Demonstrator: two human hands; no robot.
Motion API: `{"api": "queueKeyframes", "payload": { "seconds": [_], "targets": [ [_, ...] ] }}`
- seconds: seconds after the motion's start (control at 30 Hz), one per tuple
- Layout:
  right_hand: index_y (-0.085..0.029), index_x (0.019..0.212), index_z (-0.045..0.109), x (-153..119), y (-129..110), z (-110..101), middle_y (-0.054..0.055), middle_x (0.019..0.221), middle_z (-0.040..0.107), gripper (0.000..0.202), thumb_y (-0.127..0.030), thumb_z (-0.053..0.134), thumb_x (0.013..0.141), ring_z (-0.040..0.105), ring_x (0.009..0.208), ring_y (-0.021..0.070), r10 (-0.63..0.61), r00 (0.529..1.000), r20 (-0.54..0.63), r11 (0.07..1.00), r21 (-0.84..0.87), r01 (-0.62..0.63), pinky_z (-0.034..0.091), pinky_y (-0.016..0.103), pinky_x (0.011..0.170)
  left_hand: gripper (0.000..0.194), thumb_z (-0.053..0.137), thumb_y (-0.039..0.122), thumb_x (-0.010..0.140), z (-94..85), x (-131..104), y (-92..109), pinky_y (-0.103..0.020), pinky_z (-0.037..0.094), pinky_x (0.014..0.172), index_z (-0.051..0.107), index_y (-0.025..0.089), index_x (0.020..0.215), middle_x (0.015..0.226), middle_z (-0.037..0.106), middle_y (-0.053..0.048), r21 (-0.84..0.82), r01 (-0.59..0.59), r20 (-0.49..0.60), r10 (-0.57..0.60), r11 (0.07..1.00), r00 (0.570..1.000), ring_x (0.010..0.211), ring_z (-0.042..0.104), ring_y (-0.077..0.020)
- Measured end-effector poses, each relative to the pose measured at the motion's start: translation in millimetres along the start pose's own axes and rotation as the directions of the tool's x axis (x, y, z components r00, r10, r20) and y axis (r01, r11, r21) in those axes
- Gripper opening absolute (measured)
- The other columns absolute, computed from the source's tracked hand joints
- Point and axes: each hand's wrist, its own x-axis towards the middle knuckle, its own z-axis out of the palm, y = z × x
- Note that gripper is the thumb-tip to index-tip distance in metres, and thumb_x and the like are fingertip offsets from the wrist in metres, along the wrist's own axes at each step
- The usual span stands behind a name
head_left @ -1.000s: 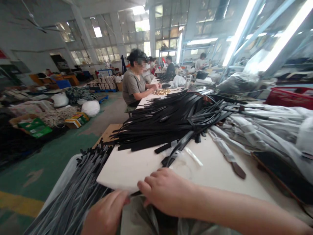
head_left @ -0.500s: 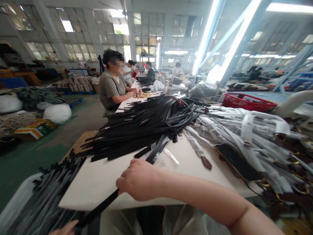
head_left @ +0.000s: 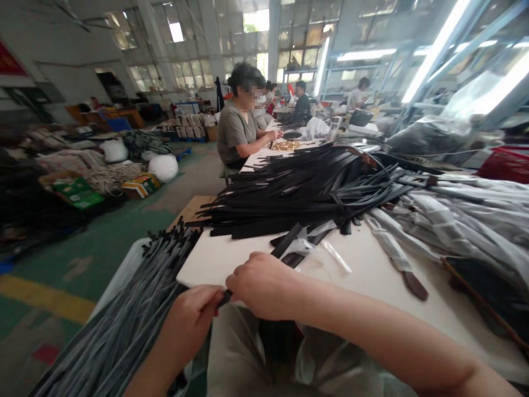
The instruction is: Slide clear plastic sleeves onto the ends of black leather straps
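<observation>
By the table (head_left: 219, 255), left hand (head_left: 197, 307) and right hand (head_left: 261, 284) curl close together around a black strap (head_left: 225, 298). Beyond lies a strap heap (head_left: 281, 193).

black strap (head_left: 225, 299); off-white tabletop (head_left: 229, 259); green floor (head_left: 113, 234), yellow stripe (head_left: 49, 299)

Daylight breaks through the paned windows (head_left: 190, 74) along the grey wall (head_left: 53, 49), a bright tube light (head_left: 437, 51) slants at right, and there's a yellow stripe (head_left: 45, 298) cutting across worn green floor (head_left: 111, 242), wooden desks (head_left: 134, 117) back left!
</observation>
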Motion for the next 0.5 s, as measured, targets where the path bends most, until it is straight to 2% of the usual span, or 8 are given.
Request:
{"api": "queueKeyframes", "payload": {
  "seconds": [0.1, 0.17, 0.23, 0.37, 0.43, 0.5],
  "targets": [
    [-0.017, 0.087, 0.067, -6, 11, -5, 0.009, 0.082, 0.073, 0.021, -0.032, 0.054, 0.094, 0.068, 0.076, 0.0237, 0.166, 0.986, 0.006, 0.986, 0.027, -0.167, 0.042, 0.03, 0.065, 0.036, 0.045, 0.036, 0.093, -11.4, -4, -3, -0.023, 0.044, 0.057, 0.069, 0.021, 0.07, 0.061, 0.067, -0.001, -0.038, 0.121, 0.047, -0.119, 0.992, 0.992, 0.06, 0.064, -0.0167],
    [-0.018, 0.084, 0.069, -5, 18, -10, 0.008, 0.081, 0.073, 0.023, -0.031, 0.054, 0.094, 0.068, 0.076, 0.024, 0.215, 0.977, 0.014, 0.976, 0.034, -0.215, 0.04, 0.029, 0.062, 0.04, 0.044, 0.038, 0.093, -15.6, -6, -5, -0.023, 0.042, 0.055, 0.066, 0.021, 0.064, 0.057, 0.064, 0.0, -0.075, 0.175, 0.075, -0.17, 0.982, 0.983, 0.055, 0.061, -0.016],
    [-0.018, 0.085, 0.07, 6, 16, -12, 0.009, 0.082, 0.073, 0.022, -0.031, 0.054, 0.093, 0.068, 0.076, 0.0245, 0.165, 0.986, 0.033, 0.985, 0.036, -0.167, 0.04, 0.028, 0.061, 0.044, 0.042, 0.038, 0.094, -14.4, -3, -2, -0.022, 0.04, 0.053, 0.061, 0.02, 0.058, 0.052, 0.06, 0.001, -0.104, 0.196, 0.102, -0.186, 0.975, 0.977, 0.05, 0.058, -0.0144],
    [-0.018, 0.093, 0.071, 43, -4, -7, 0.01, 0.09, 0.074, 0.023, -0.032, 0.052, 0.095, 0.068, 0.081, 0.0247, 0.02, 0.996, 0.089, 0.996, 0.088, -0.028, 0.042, 0.028, 0.063, 0.044, 0.04, 0.04, 0.093, -13.3, 5, 2, -0.022, 0.038, 0.052, 0.061, 0.02, 0.06, 0.05, 0.056, 0.003, -0.117, 0.231, 0.096, -0.221, 0.966, 0.971, 0.048, 0.054, -0.0132],
    [-0.018, 0.093, 0.07, 51, -6, -3, 0.009, 0.089, 0.073, 0.025, -0.033, 0.051, 0.096, 0.068, 0.082, 0.0241, 0.02, 0.999, 0.038, 0.993, 0.113, -0.024, 0.042, 0.028, 0.066, 0.043, 0.042, 0.042, 0.091, -25.7, -4, -7, -0.022, 0.038, 0.051, 0.062, 0.019, 0.06, 0.051, 0.056, 0.002, -0.092, 0.261, 0.042, -0.258, 0.961, 0.965, 0.05, 0.054, -0.0143],
    [-0.017, 0.095, 0.07, 46, 2, 0, 0.009, 0.09, 0.073, 0.024, -0.031, 0.051, 0.097, 0.068, 0.084, 0.0231, 0.065, 0.994, -0.091, 0.987, 0.151, -0.051, 0.043, 0.029, 0.07, 0.041, 0.046, 0.045, 0.089, -48.9, -27, -22, -0.023, 0.039, 0.05, 0.065, 0.018, 0.065, 0.051, 0.058, 0.002, -0.03, 0.348, -0.038, -0.349, 0.937, 0.936, 0.051, 0.056, -0.0159]
  ]
}}
